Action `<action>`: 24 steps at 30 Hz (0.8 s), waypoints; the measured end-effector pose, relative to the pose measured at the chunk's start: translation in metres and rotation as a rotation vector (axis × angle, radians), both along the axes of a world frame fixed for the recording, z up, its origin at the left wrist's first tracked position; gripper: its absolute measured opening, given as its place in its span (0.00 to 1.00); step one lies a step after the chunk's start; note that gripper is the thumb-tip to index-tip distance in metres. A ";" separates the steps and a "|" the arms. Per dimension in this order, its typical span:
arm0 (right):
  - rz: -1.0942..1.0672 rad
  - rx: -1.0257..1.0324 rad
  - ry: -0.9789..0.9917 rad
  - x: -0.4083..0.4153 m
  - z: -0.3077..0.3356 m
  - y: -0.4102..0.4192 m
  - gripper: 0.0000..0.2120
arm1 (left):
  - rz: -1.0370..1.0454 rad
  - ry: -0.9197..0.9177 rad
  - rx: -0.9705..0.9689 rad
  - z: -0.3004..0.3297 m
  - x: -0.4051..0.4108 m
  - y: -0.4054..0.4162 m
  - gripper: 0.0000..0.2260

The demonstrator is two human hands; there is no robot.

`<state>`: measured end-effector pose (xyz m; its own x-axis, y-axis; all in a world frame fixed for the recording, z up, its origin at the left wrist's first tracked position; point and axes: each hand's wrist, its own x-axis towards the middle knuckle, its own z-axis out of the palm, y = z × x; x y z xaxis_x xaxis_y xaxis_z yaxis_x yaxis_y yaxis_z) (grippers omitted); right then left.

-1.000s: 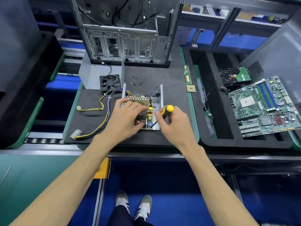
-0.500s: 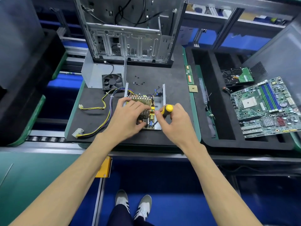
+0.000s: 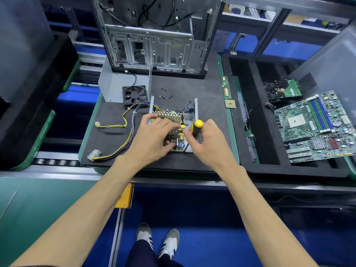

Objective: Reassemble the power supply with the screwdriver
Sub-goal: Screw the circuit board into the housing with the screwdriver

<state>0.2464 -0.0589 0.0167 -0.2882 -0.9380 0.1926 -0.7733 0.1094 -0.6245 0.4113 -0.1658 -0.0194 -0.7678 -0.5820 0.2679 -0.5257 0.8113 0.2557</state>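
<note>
Two hands over a black mat: left hand presses the supply, fingers spread; right hand grips the screwdriver.

A black foam mat on a green-edged pallet carries the open power supply near its front edge, a loose fan and grey metal cover toward the rear left, a few small black screws behind the supply, and the upright computer chassis at the back. Yellow and purple cables trail left across the mat to white connectors. On the pallet's right margin lie a memory stick and a square processor chip.
</note>
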 end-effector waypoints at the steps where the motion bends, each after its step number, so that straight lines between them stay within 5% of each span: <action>1: 0.007 0.023 0.009 0.000 0.000 -0.001 0.18 | 0.002 -0.003 0.002 0.000 0.000 0.000 0.22; 14: -0.023 -0.047 -0.050 -0.003 -0.006 0.002 0.19 | -0.006 0.007 -0.001 0.001 0.000 0.001 0.22; 20: -0.159 -0.090 -0.372 -0.009 0.003 0.004 0.12 | -0.024 0.053 0.068 0.005 0.001 -0.001 0.24; 24: -0.265 -0.195 -0.546 -0.015 0.012 0.001 0.16 | -0.025 0.177 0.129 0.014 0.000 0.003 0.22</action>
